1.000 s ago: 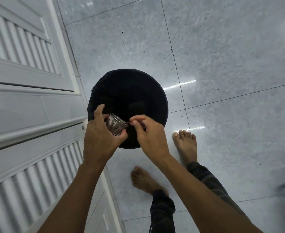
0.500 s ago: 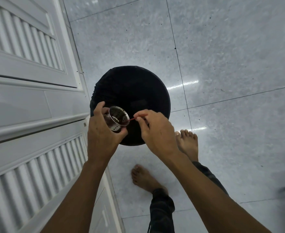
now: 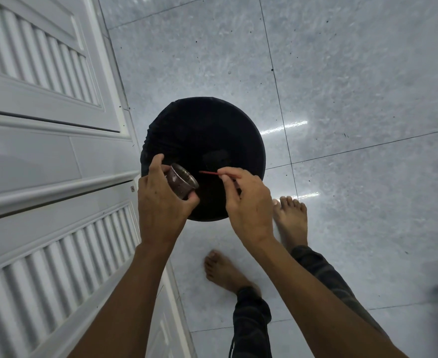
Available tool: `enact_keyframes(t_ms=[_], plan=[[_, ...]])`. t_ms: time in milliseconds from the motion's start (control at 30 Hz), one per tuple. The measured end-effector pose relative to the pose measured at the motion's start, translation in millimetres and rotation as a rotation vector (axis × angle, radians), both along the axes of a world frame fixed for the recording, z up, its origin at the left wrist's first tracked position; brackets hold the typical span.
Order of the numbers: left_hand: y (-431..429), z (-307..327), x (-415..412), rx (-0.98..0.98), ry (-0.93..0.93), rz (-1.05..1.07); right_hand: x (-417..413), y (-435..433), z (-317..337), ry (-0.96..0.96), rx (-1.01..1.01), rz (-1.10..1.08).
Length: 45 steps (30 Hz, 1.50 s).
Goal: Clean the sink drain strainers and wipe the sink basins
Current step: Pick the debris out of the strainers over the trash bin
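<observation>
My left hand (image 3: 161, 202) grips a small perforated metal sink strainer (image 3: 180, 183), tilted with its mouth turned to the right, over a round bin lined with a black bag (image 3: 205, 130). My right hand (image 3: 249, 200) pinches a thin red stick (image 3: 209, 173) whose tip points left toward the strainer, a short gap away from its rim. Both hands hover above the near part of the bin's opening.
White louvred cabinet doors (image 3: 44, 156) run along the left. Grey floor tiles (image 3: 342, 86) spread to the right and beyond the bin. My two bare feet (image 3: 290, 218) stand just behind the bin, close to its near edge.
The red stick's tip was at the strainer's mouth; my right hand has drawn it out to the right. My left hand has tilted the strainer's mouth to the right over the bin.
</observation>
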State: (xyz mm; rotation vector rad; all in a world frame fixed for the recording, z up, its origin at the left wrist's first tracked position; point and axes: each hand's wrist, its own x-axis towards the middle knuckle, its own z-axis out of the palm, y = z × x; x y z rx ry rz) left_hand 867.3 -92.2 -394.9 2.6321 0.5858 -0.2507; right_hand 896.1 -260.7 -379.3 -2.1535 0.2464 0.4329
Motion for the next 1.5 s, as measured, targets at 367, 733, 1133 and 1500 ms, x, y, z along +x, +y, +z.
enact_keyframes(t_ms=[367,733,1133,1500], plan=[[-3,0,1,0.035,0.076,0.017,1,8,-12,0.205,0.131,-0.193],[-5,-1,8,-0.002,0.080,0.048,9,3,-10,0.153,0.069,-0.117],[-13,10,26,-0.335,-0.117,0.156,30,-1,22,0.025,0.172,-0.021],[-4,19,33,-0.273,-0.178,0.040,28,5,37,0.001,0.113,0.177]])
